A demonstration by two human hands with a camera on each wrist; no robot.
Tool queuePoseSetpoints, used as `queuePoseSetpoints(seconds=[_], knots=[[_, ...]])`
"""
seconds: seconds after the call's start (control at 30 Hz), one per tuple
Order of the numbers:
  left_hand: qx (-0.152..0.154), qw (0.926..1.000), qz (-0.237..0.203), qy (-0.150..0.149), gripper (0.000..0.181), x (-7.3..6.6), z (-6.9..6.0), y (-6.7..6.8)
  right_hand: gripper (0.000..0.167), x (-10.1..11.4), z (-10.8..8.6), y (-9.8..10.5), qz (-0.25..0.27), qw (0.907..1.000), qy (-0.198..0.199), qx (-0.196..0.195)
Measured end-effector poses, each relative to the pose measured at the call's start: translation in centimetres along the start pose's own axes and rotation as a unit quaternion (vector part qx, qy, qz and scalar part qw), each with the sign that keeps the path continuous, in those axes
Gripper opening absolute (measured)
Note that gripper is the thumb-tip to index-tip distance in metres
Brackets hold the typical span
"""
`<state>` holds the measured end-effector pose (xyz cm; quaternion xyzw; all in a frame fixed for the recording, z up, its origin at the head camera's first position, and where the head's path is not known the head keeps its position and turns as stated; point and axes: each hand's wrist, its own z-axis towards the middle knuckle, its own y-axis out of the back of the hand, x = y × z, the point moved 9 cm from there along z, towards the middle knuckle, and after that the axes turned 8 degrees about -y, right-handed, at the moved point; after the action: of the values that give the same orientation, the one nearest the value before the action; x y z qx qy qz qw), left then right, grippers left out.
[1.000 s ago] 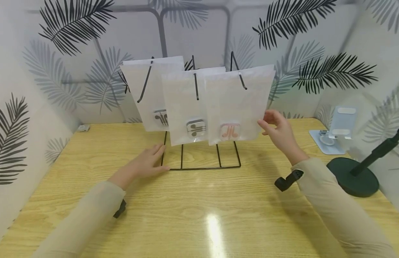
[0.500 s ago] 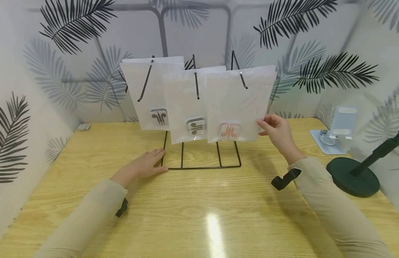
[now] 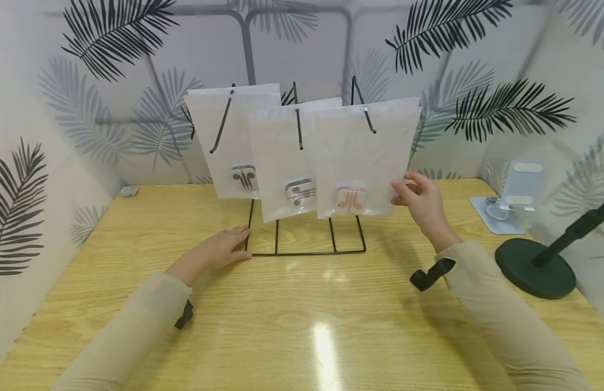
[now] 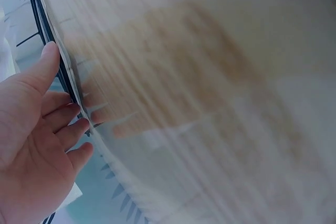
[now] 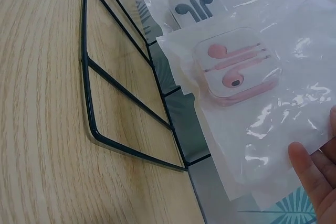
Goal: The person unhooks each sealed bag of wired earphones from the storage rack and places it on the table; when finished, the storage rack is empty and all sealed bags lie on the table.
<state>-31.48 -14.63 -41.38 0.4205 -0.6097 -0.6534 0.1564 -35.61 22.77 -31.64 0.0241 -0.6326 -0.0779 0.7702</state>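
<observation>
On the wood-grain table [image 3: 262,326], viewed remotely, I list the following.

Rack: one, black wire rack [image 3: 306,253], base flat on the tabletop, its hooks [image 3: 299,130] carrying whitish bags.

Bags: three in front, overlapping. The right bag [image 3: 365,157] laps over the middle bag [image 3: 277,157], which laps over the left bag [image 3: 235,141]. More edges show behind; I cannot count them.

Cases: a pink earphone case [image 3: 350,200] low in the right bag; a middle case [image 3: 300,192] and a left case [image 3: 245,177], both with dark earphones.

Right hand [image 3: 424,203]: pinching the right bag near its lower right edge, thumb in front.

Left hand [image 3: 221,248]: holding nothing that I can see, thumb parted from the loosely extended fingers, touching the rack's front left corner.

Sundries: to the right, one pale-blue phone stand [image 3: 521,184] and one dark round base [image 3: 533,269] with a slanting pole; at the back left, one small pale object [image 3: 129,190].
</observation>
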Motion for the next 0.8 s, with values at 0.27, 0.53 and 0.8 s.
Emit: queuePoseSetpoints(seconds=[0.27,0.53,0.8], knots=[[0.0,1.0,-0.004,-0.002,0.066,-0.4,-0.1,0.3,0.01,0.4,-0.6,0.4,0.023,0.9993,0.024,-0.018],[0.003,1.0,-0.001,0.001,0.066,-0.4,0.0,0.1,0.009,1.2,-1.8,0.6,0.044,0.9977,0.05,-0.013],[0.002,1.0,0.001,0.002,0.065,-0.4,0.0,0.1,0.009,1.8,-3.0,0.9,0.057,0.9965,0.06,0.001]])
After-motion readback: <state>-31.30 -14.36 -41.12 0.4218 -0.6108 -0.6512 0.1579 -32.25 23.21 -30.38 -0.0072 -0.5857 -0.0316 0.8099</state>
